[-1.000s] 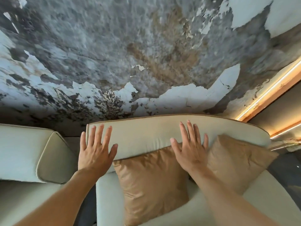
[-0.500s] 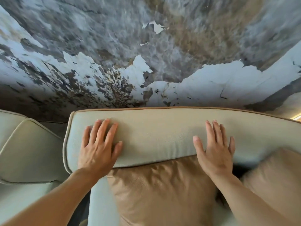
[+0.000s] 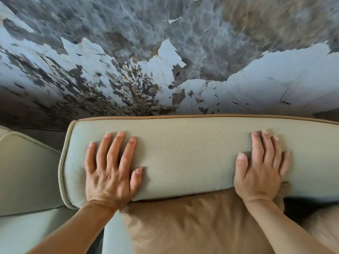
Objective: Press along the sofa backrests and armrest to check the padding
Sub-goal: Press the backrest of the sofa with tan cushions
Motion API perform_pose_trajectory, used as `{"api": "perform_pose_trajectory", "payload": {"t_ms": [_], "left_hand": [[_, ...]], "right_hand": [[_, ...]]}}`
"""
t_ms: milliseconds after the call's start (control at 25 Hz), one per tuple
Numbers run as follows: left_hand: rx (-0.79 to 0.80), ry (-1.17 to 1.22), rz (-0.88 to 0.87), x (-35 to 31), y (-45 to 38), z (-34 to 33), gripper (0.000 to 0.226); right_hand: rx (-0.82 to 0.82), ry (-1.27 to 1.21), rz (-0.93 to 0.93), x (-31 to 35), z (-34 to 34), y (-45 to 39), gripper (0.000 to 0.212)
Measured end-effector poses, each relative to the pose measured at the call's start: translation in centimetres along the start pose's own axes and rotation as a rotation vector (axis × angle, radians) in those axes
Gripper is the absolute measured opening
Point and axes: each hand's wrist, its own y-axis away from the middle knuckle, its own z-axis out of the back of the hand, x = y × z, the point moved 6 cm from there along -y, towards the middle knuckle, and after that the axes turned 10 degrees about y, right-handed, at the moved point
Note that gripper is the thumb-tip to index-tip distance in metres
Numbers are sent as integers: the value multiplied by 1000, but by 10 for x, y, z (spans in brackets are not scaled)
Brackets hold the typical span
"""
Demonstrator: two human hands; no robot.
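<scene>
A cream, pebble-textured sofa backrest (image 3: 187, 156) with tan piping runs across the middle of the view. My left hand (image 3: 111, 171) lies flat on its left part, fingers spread, palm against the padding. My right hand (image 3: 260, 169) lies flat on its right part, fingers close together and pointing up toward the top edge. Neither hand holds anything. The padding dimples slightly under both palms.
A tan throw cushion (image 3: 192, 224) leans against the backrest below my hands, and a second one (image 3: 322, 228) shows blurred at the lower right. Another cream sofa section (image 3: 27, 173) stands to the left. A marble-patterned wall (image 3: 165, 61) rises behind.
The view has closed in on the backrest. Both hands, raised in front of it a second ago, now rest flat on it and sit farther apart.
</scene>
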Motion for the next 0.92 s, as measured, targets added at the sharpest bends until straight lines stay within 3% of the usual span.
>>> {"api": "perform_pose_trajectory", "payload": {"t_ms": [920], "left_hand": [[-84, 6, -86, 14, -92, -51, 65]], "right_hand": [[-116, 58, -71, 7, -44, -63, 61]]}}
